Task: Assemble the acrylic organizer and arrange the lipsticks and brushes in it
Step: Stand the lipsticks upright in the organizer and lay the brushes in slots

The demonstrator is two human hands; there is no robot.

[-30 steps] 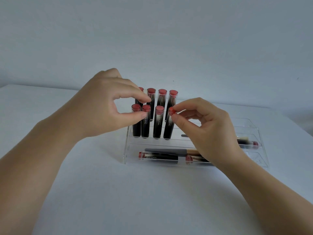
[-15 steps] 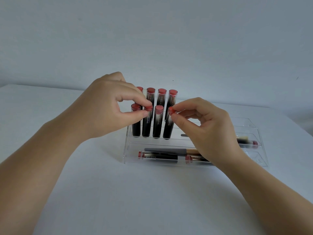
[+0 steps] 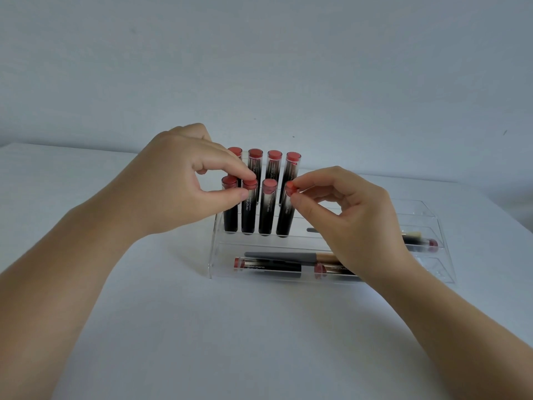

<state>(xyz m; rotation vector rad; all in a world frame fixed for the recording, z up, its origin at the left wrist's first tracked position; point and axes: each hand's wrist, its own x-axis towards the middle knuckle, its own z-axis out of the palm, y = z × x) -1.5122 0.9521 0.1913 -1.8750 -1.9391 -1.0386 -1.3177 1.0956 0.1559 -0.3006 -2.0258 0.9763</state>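
Observation:
A clear acrylic organizer [image 3: 215,249] stands on the white table. Several black lipsticks with red caps stand upright in two rows in its left part. My left hand [image 3: 178,183] pinches the cap of the second lipstick [image 3: 249,209] in the front row between forefinger and thumb. My right hand [image 3: 349,209] pinches the cap of the rightmost front lipstick [image 3: 285,215]. More lipsticks [image 3: 268,265] and a brush [image 3: 282,256] lie flat in the front trough. Another brush and lipstick [image 3: 424,245] lie behind my right wrist, partly hidden.
The white table [image 3: 202,342] stretches toward me in front of the organizer, with a plain pale wall behind. The organizer's right compartments [image 3: 441,267] show only clear acrylic.
My left hand has come down and its forefinger and thumb have closed on the second front lipstick's cap. My right hand has kept its pinch on the rightmost front lipstick.

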